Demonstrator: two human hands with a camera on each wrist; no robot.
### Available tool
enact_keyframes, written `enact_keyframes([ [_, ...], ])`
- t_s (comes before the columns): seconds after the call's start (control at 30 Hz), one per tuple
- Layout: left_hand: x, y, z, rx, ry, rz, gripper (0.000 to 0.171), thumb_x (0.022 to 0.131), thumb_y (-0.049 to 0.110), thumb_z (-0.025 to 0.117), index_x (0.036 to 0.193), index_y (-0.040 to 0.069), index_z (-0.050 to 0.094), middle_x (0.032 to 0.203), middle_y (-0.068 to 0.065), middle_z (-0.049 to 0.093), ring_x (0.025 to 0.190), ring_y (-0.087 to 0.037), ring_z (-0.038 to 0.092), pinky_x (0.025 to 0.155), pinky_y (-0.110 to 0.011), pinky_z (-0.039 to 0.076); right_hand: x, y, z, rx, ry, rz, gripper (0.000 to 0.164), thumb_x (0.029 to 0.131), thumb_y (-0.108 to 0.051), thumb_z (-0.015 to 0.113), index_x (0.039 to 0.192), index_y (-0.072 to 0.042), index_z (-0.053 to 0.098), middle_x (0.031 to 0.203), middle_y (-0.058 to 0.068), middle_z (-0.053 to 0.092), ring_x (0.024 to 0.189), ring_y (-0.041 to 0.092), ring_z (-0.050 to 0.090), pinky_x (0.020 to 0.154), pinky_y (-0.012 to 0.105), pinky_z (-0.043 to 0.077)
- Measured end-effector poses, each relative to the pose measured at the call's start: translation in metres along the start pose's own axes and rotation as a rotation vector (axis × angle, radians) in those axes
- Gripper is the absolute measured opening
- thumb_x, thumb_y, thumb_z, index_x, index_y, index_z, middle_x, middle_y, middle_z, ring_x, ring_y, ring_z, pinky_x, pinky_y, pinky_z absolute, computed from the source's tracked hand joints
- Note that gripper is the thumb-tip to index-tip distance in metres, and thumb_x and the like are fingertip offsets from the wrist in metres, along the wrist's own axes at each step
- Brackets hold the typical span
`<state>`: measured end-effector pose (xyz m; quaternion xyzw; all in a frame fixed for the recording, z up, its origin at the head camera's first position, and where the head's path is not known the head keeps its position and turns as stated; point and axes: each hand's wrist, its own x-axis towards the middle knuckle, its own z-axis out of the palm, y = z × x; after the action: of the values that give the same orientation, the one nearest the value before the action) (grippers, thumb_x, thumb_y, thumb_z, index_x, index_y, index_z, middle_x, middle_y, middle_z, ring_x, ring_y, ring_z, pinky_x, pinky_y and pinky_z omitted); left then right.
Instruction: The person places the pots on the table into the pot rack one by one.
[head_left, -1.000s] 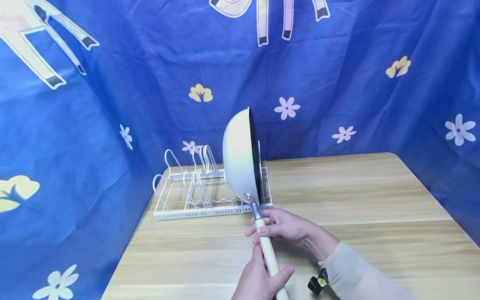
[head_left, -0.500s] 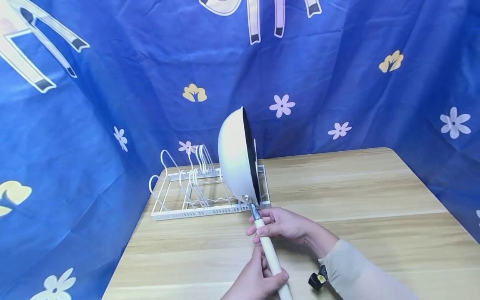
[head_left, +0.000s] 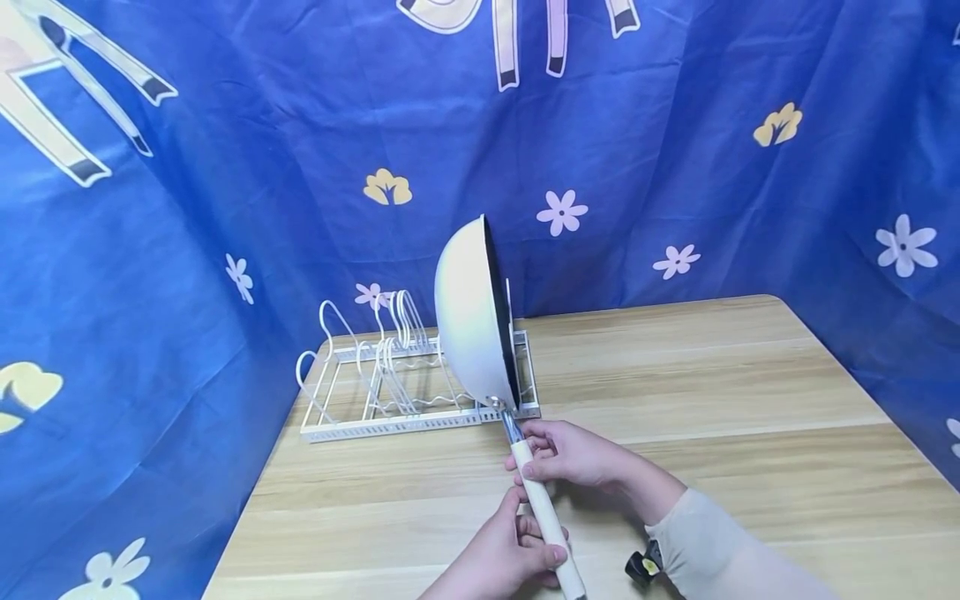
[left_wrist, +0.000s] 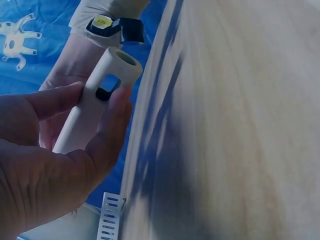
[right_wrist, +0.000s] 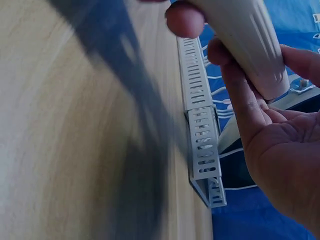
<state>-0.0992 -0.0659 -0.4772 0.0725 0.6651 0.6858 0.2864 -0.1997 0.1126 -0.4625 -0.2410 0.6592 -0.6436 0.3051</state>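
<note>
A wok (head_left: 468, 312), white outside and dark inside, stands on its side at the right end of a white wire rack (head_left: 420, 427). Its cream handle (head_left: 546, 517) points down toward me. My left hand (head_left: 510, 546) holds the handle near its free end; in the left wrist view, thumb and fingers (left_wrist: 112, 127) pinch it beside the hanging slot. Further up, by the metal neck (head_left: 512, 427), my right hand (head_left: 573, 454) grips the handle between thumb and fingers. The right wrist view shows that hand (right_wrist: 285, 150) around the handle's upper end (right_wrist: 245, 45).
Several wire dividers (head_left: 397, 367) rise from the rack's left part. The rack stands at the back left of a wooden table (head_left: 675, 375), close to a blue patterned curtain (head_left: 300, 167) that hangs behind and along the sides. A dark wrist device (head_left: 643, 567) sits at the right sleeve.
The view has shifted slightly. My left hand has moved a little left and its grip on the handle has changed, baring the handle's end. The wok stays upright in the rack.
</note>
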Motion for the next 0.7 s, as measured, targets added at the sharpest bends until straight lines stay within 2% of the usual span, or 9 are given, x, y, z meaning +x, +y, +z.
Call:
enact_keyframes([
  [0.13,0.0023,0.0002,-0.0001,0.046,0.021,-0.002,0.069,0.086,-0.004,0.071,0.141,0.000,0.029,0.101,-0.014,0.070,0.087,-0.022,0.072,0.075,-0.041,0.063,-0.0004,0.0044,-0.0019,0.025,-0.013,-0.001,0.066,0.094,-0.004,0.065,0.149,0.009,0.031,0.125,0.028,0.065,0.101,0.020,0.072,0.090,0.028,0.059],
  [0.37,0.0049,-0.0018,-0.0002,0.205,0.081,0.011,0.073,0.083,-0.001,0.075,0.143,-0.002,0.033,0.106,-0.011,0.065,0.092,-0.018,0.070,0.072,-0.029,0.061,-0.0007,0.0051,0.0000,0.068,0.020,0.028,0.064,0.094,-0.003,0.064,0.150,0.005,0.033,0.127,0.030,0.063,0.103,0.023,0.072,0.090,0.030,0.059],
  [0.5,0.0072,-0.0038,-0.0012,0.210,0.095,-0.005,0.069,0.082,-0.002,0.076,0.140,0.002,0.038,0.105,-0.011,0.063,0.090,-0.019,0.071,0.070,-0.029,0.062,-0.0008,0.0067,0.0011,0.082,0.034,0.031,0.062,0.093,-0.003,0.065,0.148,0.006,0.036,0.128,0.034,0.060,0.102,0.022,0.073,0.088,0.030,0.060],
  [0.7,0.0093,-0.0055,-0.0040,0.280,0.115,0.002,0.063,0.080,0.002,0.080,0.133,0.002,0.044,0.103,-0.010,0.061,0.085,-0.016,0.068,0.067,-0.025,0.059,-0.0012,0.0110,0.0001,0.073,0.045,0.022,0.061,0.092,-0.004,0.068,0.144,0.010,0.037,0.126,0.035,0.060,0.099,0.019,0.073,0.087,0.029,0.060],
])
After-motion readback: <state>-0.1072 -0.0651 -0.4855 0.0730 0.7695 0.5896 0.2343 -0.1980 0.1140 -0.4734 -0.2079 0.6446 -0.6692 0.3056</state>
